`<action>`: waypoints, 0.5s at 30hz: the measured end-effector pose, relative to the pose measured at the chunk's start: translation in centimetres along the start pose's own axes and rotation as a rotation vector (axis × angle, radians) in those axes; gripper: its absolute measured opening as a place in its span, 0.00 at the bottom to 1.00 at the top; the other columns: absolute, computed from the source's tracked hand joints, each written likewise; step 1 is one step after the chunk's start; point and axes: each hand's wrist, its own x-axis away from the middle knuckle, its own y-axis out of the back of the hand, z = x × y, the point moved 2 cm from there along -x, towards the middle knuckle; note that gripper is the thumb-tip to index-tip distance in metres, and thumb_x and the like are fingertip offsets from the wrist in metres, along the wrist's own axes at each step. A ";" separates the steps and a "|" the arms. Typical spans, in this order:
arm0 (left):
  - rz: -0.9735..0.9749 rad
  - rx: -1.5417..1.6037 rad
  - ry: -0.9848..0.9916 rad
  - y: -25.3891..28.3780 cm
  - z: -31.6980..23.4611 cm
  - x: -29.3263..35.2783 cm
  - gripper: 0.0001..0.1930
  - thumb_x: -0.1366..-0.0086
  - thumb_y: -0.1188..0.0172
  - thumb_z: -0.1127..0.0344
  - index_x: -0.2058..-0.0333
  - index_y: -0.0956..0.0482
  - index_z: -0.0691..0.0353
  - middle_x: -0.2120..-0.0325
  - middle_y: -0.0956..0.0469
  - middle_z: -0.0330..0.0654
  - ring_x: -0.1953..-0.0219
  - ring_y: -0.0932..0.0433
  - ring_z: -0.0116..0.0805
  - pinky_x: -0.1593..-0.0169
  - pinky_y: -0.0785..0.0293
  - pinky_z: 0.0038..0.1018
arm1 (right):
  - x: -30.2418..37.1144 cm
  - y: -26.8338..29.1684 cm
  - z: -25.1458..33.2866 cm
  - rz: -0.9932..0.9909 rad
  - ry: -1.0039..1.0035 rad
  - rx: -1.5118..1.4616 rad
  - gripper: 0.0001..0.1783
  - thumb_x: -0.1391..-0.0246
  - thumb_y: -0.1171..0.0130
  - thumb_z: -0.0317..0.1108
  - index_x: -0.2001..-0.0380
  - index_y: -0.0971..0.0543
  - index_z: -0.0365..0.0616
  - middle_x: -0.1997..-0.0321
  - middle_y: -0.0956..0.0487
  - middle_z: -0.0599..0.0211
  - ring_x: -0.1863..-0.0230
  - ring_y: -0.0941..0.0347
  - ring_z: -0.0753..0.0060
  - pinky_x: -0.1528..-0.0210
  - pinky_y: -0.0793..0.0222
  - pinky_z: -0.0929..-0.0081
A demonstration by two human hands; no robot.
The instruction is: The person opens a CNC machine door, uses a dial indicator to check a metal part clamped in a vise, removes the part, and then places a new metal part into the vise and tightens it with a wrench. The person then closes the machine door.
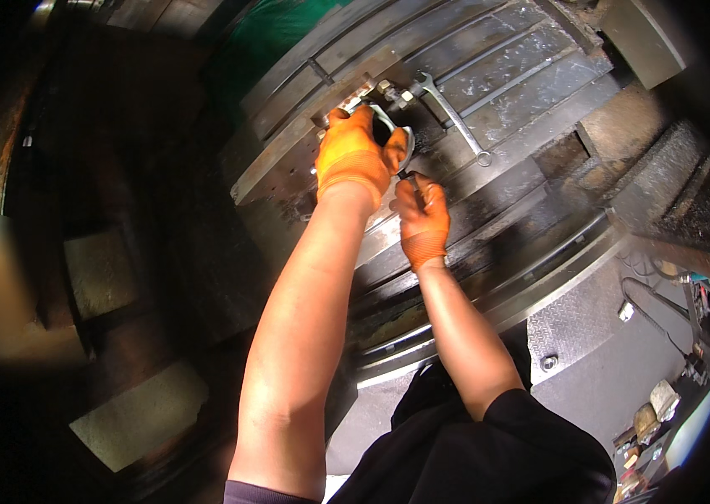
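Evidently the left hand [353,155] clamped a curved metal tool [397,139] beside the bolts [395,92]; the right hand [422,220] pinched something small. Steadier seating would have helped.

Dim workshop; green surface [275,29] at top, diamond-plate floor panel [577,323] lower right.

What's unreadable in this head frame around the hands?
- Left hand: its fingers cover whatever they grip at the clamp bolts.
- Right hand: small dark item at its fingers, too small to identify.
- Far left of the view: dark and blurred, shapes only.
- Bench clutter at lower right: tiny, bent by the fisheye rim.
- Spanner on the slotted table: size unreadable.
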 end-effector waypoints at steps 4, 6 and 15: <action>-0.068 -0.055 -0.080 -0.8 1.1 -0.3 0.24 0.47 0.30 0.55 0.53 0.20 0.59 0.47 0.28 0.57 0.51 0.23 0.60 0.47 0.25 0.43 | -0.5 0.8 0.0 0.030 0.181 0.212 0.19 0.46 0.34 0.24 0.50 0.22 0.43 0.52 0.20 0.62 0.56 0.24 0.71 0.54 0.26 0.70; -0.028 -0.058 -0.038 -0.7 1.1 -0.6 0.24 0.48 0.28 0.56 0.54 0.19 0.60 0.49 0.27 0.56 0.52 0.22 0.58 0.49 0.24 0.41 | -0.9 0.8 -0.9 0.042 0.318 0.221 0.21 0.50 0.33 0.22 0.51 0.21 0.43 0.54 0.19 0.55 0.55 0.22 0.56 0.52 0.26 0.65; -0.139 -0.036 -0.119 -1.1 1.1 -0.6 0.22 0.47 0.27 0.61 0.57 0.21 0.66 0.54 0.25 0.50 0.60 0.20 0.49 0.57 0.24 0.36 | 0.4 0.3 -0.3 0.116 -0.115 -0.241 0.16 0.38 0.42 0.31 0.48 0.26 0.41 0.62 0.23 0.72 0.65 0.29 0.81 0.61 0.28 0.79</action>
